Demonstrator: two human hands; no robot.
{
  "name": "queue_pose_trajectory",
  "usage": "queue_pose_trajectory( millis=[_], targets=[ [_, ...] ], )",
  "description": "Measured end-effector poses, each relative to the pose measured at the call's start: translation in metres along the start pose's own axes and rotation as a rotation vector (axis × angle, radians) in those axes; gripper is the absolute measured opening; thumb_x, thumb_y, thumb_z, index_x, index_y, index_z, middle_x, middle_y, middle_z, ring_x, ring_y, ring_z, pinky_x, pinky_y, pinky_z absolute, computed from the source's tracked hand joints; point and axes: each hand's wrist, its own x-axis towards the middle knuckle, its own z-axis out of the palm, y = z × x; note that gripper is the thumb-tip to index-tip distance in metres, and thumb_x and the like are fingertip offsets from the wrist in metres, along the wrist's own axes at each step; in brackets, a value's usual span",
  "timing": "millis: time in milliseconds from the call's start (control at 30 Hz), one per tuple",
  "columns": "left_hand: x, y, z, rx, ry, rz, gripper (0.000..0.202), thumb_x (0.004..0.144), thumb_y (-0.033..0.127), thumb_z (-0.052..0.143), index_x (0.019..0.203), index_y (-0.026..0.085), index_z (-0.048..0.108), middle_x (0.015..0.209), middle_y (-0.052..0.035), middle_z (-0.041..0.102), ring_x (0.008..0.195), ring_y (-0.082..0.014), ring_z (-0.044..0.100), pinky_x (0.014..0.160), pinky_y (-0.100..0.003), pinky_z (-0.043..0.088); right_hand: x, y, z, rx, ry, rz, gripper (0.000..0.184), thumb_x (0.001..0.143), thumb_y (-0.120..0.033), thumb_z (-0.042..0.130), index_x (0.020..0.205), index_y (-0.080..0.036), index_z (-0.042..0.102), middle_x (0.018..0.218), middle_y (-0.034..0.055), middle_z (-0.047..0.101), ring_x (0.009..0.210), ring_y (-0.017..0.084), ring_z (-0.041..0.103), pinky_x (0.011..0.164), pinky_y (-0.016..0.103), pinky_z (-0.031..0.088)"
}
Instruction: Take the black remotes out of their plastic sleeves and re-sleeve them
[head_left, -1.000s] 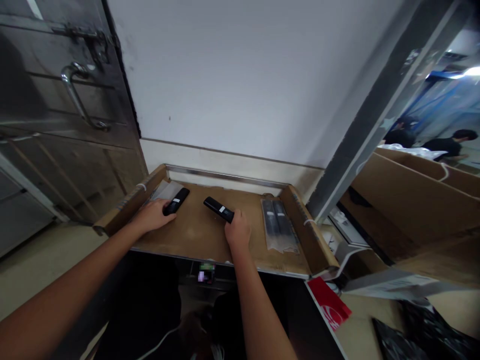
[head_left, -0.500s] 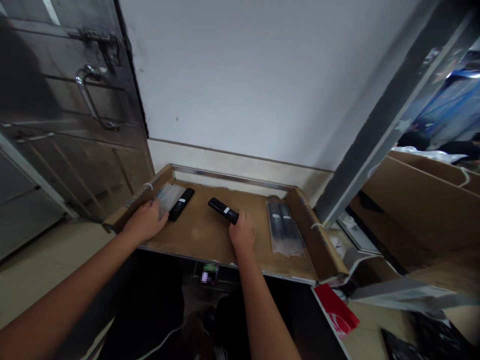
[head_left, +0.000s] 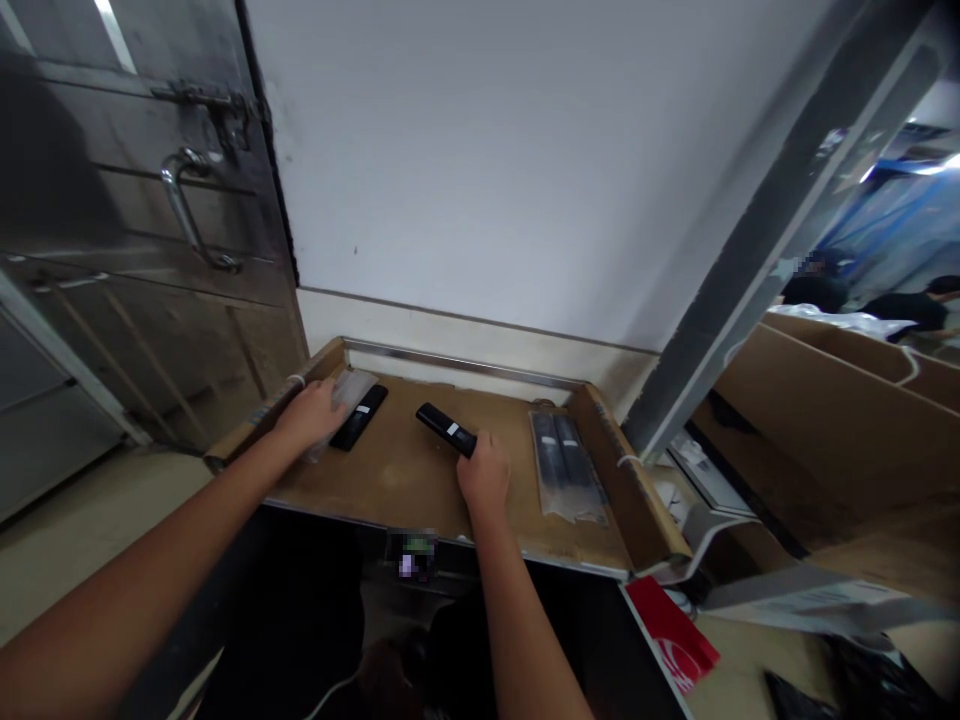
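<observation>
A slim black remote control (head_left: 360,416) lies flat near the left end of the cardboard tray (head_left: 630,480), a clear plastic sleeve (head_left: 352,388) touching its upper end. A second black remote (head_left: 442,430) lies angled mid-tray, white label showing

This seems to be a packing room or small workshop, not a home. To the left of the fingers (head_left: 319,410) stands a heavy steel door (head_left: 135,200) with a bolt. To the right of them are large cardboard boxes (head_left: 832,430), and beyond these two people (head_left: 919,310) in dark clothes.
</observation>
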Motion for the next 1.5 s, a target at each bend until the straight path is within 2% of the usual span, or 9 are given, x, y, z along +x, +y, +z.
queue_pose_trajectory(
  millis=[133, 333, 467, 600, 733, 867, 1000, 1200, 1500],
  targets=[
    [-0.044, 0.005, -0.003, 0.227, -0.076, -0.006, 0.048, 0.085, 0.032, 0.046, 0.127, 0.008, 0.055, 0.119, -0.0232, 0.06, 0.108, -0.0363, 0.062, 0.09, -0.043, 0.049, 0.001, 0.001, 0.002, -0.007, -0.007, -0.011, 0.013, 0.084, -0.014, 0.057, 0.096, -0.017, 0.059, 0.095, 0.0088, 0.063, 0.087, 0.022, 0.059, 0.073, 0.03, 0.037],
    [-0.08, -0.005, -0.009, 0.272, -0.034, 0.066, 0.041, 0.083, 0.019, 0.043, 0.119, 0.01, 0.06, 0.113, -0.0185, 0.064, 0.104, -0.0304, 0.063, 0.093, -0.04, 0.048, 0.0, 0.001, 0.002, 0.001, -0.016, -0.01, 0.014, 0.085, -0.016, 0.054, 0.098, -0.017, 0.06, 0.095, 0.0085, 0.063, 0.087, 0.022, 0.059, 0.074, 0.031, 0.038],
    [-0.084, -0.012, -0.015, 0.289, -0.097, 0.121, 0.031, 0.08, 0.013, 0.045, 0.102, 0.013, 0.067, 0.104, -0.0159, 0.068, 0.102, -0.0289, 0.064, 0.091, -0.038, 0.048, 0.001, 0.001, 0.002, 0.004, -0.023, 0.005, 0.016, 0.084, -0.015, 0.054, 0.099, -0.017, 0.061, 0.096, 0.0094, 0.063, 0.088, 0.022, 0.059, 0.075, 0.031, 0.038],
    [-0.088, -0.016, -0.02, 0.259, -0.185, 0.143, 0.021, 0.083, 0.02, 0.047, 0.08, 0.017, 0.067, 0.093, -0.0137, 0.068, 0.093, -0.0281, 0.066, 0.085, -0.038, 0.049, 0.001, 0.001, 0.002, 0.011, -0.026, 0.004, 0.016, 0.084, -0.015, 0.055, 0.098, -0.017, 0.061, 0.096, 0.0093, 0.063, 0.088, 0.022, 0.058, 0.075, 0.031, 0.037],
    [-0.093, -0.021, -0.021, 0.215, -0.006, 0.242, 0.019, 0.082, 0.018, 0.046, 0.092, 0.017, 0.063, 0.101, -0.012, 0.065, 0.103, -0.0268, 0.06, 0.093, -0.037, 0.046, 0.0, 0.001, 0.002, 0.007, -0.025, -0.001, 0.016, 0.085, -0.016, 0.054, 0.099, -0.016, 0.06, 0.097, 0.0095, 0.064, 0.088, 0.022, 0.059, 0.075, 0.031, 0.037],
    [-0.095, -0.024, -0.019, 0.197, 0.063, 0.237, 0.014, 0.083, 0.019, 0.047, 0.091, 0.018, 0.059, 0.094, -0.0096, 0.062, 0.094, -0.0252, 0.06, 0.087, -0.036, 0.047, 0.001, 0.0, 0.002, -0.003, -0.026, 0.005, 0.015, 0.084, -0.015, 0.054, 0.098, -0.017, 0.061, 0.095, 0.0091, 0.064, 0.088, 0.023, 0.059, 0.075, 0.031, 0.037],
    [-0.087, -0.02, -0.019, 0.256, 0.172, 0.298, 0.028, 0.086, 0.019, 0.046, 0.11, 0.015, 0.061, 0.111, -0.0136, 0.062, 0.103, -0.0283, 0.057, 0.094, -0.04, 0.045, 0.001, 0.0, 0.001, 0.006, -0.038, -0.004, 0.019, 0.084, -0.015, 0.054, 0.102, -0.017, 0.061, 0.097, 0.0096, 0.064, 0.088, 0.023, 0.059, 0.075, 0.031, 0.037],
    [-0.073, -0.018, -0.015, 0.392, -0.003, 0.278, 0.029, 0.091, 0.016, 0.04, 0.088, 0.016, 0.069, 0.095, -0.0144, 0.065, 0.094, -0.0288, 0.063, 0.081, -0.039, 0.048, 0.0, 0.0, -0.001, 0.001, -0.05, 0.009, 0.016, 0.085, -0.017, 0.056, 0.1, -0.017, 0.061, 0.097, 0.0103, 0.064, 0.089, 0.022, 0.059, 0.076, 0.031, 0.037],
    [-0.091, -0.017, -0.01, 0.252, -0.105, 0.222, 0.029, 0.084, 0.014, 0.042, 0.1, 0.013, 0.066, 0.105, -0.0151, 0.066, 0.098, -0.0279, 0.066, 0.089, -0.039, 0.05, 0.001, 0.002, 0.003, 0.001, -0.022, -0.01, 0.016, 0.084, -0.016, 0.055, 0.099, -0.017, 0.061, 0.095, 0.0088, 0.064, 0.086, 0.022, 0.059, 0.074, 0.031, 0.037]
  ],
)
